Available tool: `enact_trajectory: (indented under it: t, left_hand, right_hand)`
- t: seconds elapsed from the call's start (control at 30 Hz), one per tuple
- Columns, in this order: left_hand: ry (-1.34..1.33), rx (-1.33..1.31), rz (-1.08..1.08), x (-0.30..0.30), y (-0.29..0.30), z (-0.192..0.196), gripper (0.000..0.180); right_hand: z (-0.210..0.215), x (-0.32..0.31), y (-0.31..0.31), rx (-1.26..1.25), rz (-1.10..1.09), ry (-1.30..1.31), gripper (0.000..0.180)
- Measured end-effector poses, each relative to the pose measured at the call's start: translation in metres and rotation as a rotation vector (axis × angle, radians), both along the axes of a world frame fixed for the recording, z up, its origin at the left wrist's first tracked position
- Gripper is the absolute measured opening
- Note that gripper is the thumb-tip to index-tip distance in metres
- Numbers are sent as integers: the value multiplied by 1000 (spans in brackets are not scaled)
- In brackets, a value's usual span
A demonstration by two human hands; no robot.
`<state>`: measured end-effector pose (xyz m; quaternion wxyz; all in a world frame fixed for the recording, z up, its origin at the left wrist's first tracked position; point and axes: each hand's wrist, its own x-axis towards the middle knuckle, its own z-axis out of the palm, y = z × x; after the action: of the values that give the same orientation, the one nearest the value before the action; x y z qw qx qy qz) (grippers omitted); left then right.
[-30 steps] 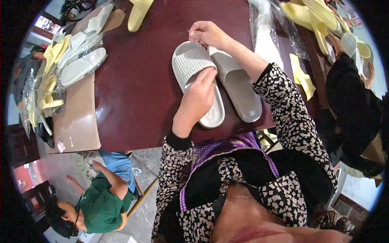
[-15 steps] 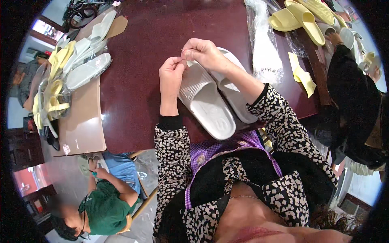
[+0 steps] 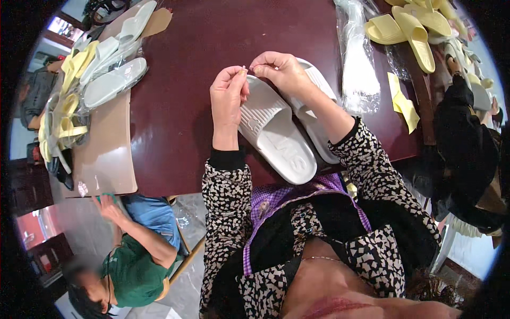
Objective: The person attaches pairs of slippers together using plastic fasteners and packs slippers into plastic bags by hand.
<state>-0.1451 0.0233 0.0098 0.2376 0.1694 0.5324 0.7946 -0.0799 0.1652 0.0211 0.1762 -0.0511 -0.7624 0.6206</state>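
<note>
A pair of light grey slide slippers lies on the dark red table in front of me, toes pointing away. The left slipper (image 3: 284, 143) has a ribbed strap; the right slipper (image 3: 320, 130) is partly covered by my right forearm. Just past the left slipper's toe, my left hand (image 3: 227, 98) is closed in a pinch, with a tiny whitish bit at its fingertips. Close to its right, my right hand (image 3: 284, 74) also pinches, and a small pale speck shows at its fingers. Both bits are too small to name. A narrow gap separates the fingertips.
Bagged grey slippers (image 3: 116, 82) and yellow slippers (image 3: 69, 125) lie on cardboard (image 3: 106, 170) at the left. A stack of clear plastic bags (image 3: 359, 69), yellow paper (image 3: 402, 103) and more yellow slippers (image 3: 414, 34) lie right. A co-worker in green (image 3: 141, 271) sits lower left; another person's dark sleeve (image 3: 459, 133) is right.
My fingertips were together over the left slipper's toe; now they are slightly apart. The co-worker in green has raised a hand toward the table edge, away from the slippers there.
</note>
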Motion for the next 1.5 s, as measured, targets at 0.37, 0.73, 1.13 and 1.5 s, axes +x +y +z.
enact_trajectory:
  t: [0.37,0.73,1.13,1.5]
  left_hand:
    - [34,-29,-44,-4,2,-3,9]
    - [4,-7,-124,-8,0,-7,11]
    - [-76,14,-203,-15,-3,-9,9]
    - [-62,10,-193,-10,-3,-10,6]
  right_hand:
    - [-10,-7,4,-74,39,61,10]
    - [-5,-3,7,102,-19,-19,7]
    - [-17,-9,10,151,-17,5,10]
    - [-12,-1,4,205,-26,17,11]
